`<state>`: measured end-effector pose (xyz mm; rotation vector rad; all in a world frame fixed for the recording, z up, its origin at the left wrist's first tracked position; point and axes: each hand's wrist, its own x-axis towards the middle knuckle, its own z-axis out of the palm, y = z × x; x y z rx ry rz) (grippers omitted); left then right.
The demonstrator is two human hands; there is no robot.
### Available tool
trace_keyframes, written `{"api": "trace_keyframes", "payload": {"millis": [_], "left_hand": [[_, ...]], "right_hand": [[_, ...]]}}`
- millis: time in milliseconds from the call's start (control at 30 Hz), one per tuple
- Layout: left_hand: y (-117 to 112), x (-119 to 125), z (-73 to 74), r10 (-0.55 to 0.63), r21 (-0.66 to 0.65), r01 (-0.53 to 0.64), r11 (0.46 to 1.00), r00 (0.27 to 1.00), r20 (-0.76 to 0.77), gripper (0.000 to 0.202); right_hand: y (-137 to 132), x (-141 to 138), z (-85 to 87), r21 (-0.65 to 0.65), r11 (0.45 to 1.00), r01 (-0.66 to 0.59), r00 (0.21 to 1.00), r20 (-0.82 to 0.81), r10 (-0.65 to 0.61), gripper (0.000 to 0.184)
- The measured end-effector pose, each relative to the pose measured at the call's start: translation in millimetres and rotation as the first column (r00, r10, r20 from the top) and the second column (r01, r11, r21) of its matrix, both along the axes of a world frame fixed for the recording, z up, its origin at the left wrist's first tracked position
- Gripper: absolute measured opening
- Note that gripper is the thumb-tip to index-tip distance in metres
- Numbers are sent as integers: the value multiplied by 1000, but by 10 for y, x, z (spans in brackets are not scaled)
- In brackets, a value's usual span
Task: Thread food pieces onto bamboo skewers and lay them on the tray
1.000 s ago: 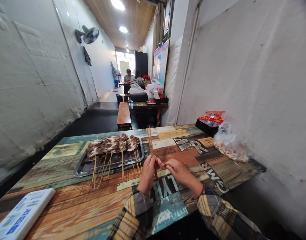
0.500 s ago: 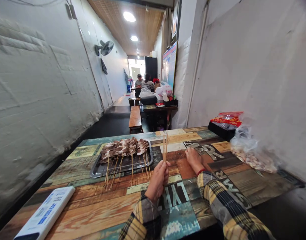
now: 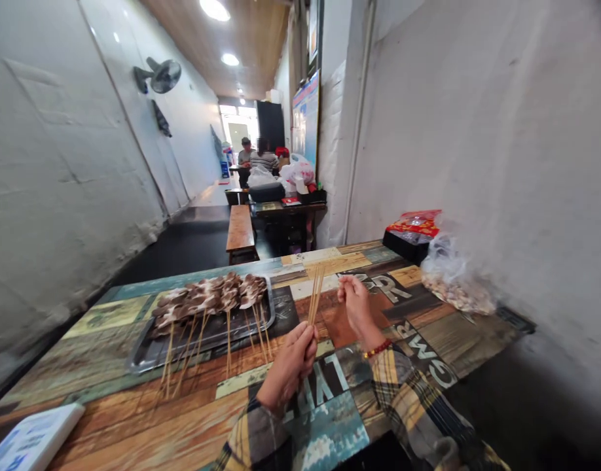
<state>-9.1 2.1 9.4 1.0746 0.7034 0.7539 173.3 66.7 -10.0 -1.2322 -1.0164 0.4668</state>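
My left hand (image 3: 291, 364) is closed around a small bundle of bare bamboo sticks (image 3: 315, 293), which stand upright over the patchwork wooden table (image 3: 133, 418). A little to the right, my right hand (image 3: 355, 305) is raised just above the table with its fingers pinched together; what they hold is too small to make out. To the left lies a metal tray (image 3: 144, 356) with several meat skewers (image 3: 207, 297) in a row, sticks pointing towards me. A clear plastic bag of pale pieces (image 3: 452, 288) rests against the right wall.
A black box with a red packet (image 3: 411, 234) sits behind the bag. A white box (image 3: 30, 441) lies at the table's near left corner. Beyond the table stand a wooden bench (image 3: 240, 229) and another loaded table (image 3: 285, 206); people (image 3: 255, 156) sit far back.
My right hand left the stick bundle, reached out onto the table to the right, and is now lifted with pinched fingers. My left hand kept hold of the bundle.
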Motion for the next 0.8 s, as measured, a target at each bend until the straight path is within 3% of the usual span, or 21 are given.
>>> {"api": "trace_keyframes", "payload": {"millis": [67, 167, 233, 433, 533, 667, 800], "left_hand": [[-21, -9, 39, -52, -17, 52, 999, 999, -10, 35], [-52, -8, 61, -89, -35, 89, 995, 996, -7, 35], [-72, 2, 55, -94, -61, 94, 994, 995, -9, 35], [-97, 21, 34, -100, -109, 96, 989, 994, -31, 35], [-94, 16, 51, -110, -103, 107, 989, 994, -22, 34], [-97, 26, 76, -126, -115, 121, 986, 991, -41, 36], [-127, 46, 80, -139, -105, 133, 985, 989, -47, 35]], "right_hand": [[53, 35, 200, 78, 996, -35, 997, -61, 40, 30], [33, 63, 374, 221, 959, -177, 966, -145, 212, 36], [-30, 57, 382, 209, 951, -228, 964, -86, 250, 36], [-182, 36, 297, 196, 951, -238, 954, 230, 192, 34], [-201, 35, 317, 203, 948, -243, 947, 259, 187, 35], [-181, 31, 299, 144, 956, -257, 965, -7, 260, 39], [-167, 29, 290, 74, 887, -456, 835, -311, 455, 38]]}}
